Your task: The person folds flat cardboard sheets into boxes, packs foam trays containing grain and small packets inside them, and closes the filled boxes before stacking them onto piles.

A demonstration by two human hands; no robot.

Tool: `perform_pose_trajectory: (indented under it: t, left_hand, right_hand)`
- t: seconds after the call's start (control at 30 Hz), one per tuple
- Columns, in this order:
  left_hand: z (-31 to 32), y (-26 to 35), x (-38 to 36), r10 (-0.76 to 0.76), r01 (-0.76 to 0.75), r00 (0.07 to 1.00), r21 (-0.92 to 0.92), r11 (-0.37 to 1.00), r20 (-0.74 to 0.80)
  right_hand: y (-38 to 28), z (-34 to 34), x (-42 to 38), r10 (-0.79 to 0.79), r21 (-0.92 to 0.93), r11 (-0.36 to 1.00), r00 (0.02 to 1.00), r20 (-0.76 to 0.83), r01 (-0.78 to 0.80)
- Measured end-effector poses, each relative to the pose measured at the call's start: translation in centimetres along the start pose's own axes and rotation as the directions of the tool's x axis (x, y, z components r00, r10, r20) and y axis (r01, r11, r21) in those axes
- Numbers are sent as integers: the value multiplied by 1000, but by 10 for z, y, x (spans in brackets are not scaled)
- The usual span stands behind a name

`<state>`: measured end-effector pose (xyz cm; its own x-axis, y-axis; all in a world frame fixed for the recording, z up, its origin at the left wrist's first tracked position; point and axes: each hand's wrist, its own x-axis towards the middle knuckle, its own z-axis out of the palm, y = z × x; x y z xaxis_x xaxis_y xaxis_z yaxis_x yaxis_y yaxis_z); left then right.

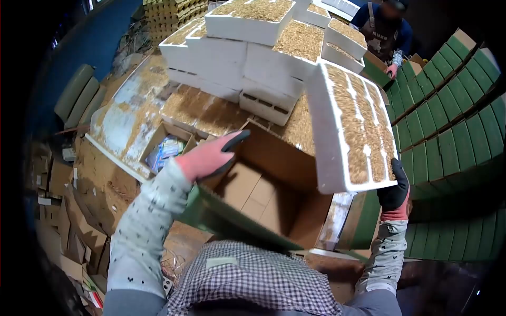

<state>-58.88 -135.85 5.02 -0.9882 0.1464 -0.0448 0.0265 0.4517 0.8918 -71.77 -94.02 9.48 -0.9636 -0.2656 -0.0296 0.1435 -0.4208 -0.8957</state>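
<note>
My right hand [395, 192], in a pink and black glove, grips the lower right corner of a white foam box [329, 142]. The box is tipped toward me, and its top shows rows of brown, sawdust-like filler split by white dividers. Just left of it stands an open cardboard carton [258, 192] with green outer walls and a bare brown inside. Over the carton's left rim is my left hand [211, 155], gloved the same way, its fingers stretched out and the thumb apart.
White foam boxes [216, 63] with the same filler are stacked ahead. Green cartons [448, 124] form a wall on the right, where a co-worker [387, 31] stands behind. A small carton [166, 145] with blue packets sits left. Flattened cardboard [79, 226] lies lower left.
</note>
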Motion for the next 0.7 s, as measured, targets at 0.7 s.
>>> perform_pose_trajectory:
  t: [0.7]
  left_hand:
    - [3,-15,-42,3,-25,960,-78,997,-279]
  right_hand:
    - [92,116,41,272,-325,-100,340,900,940]
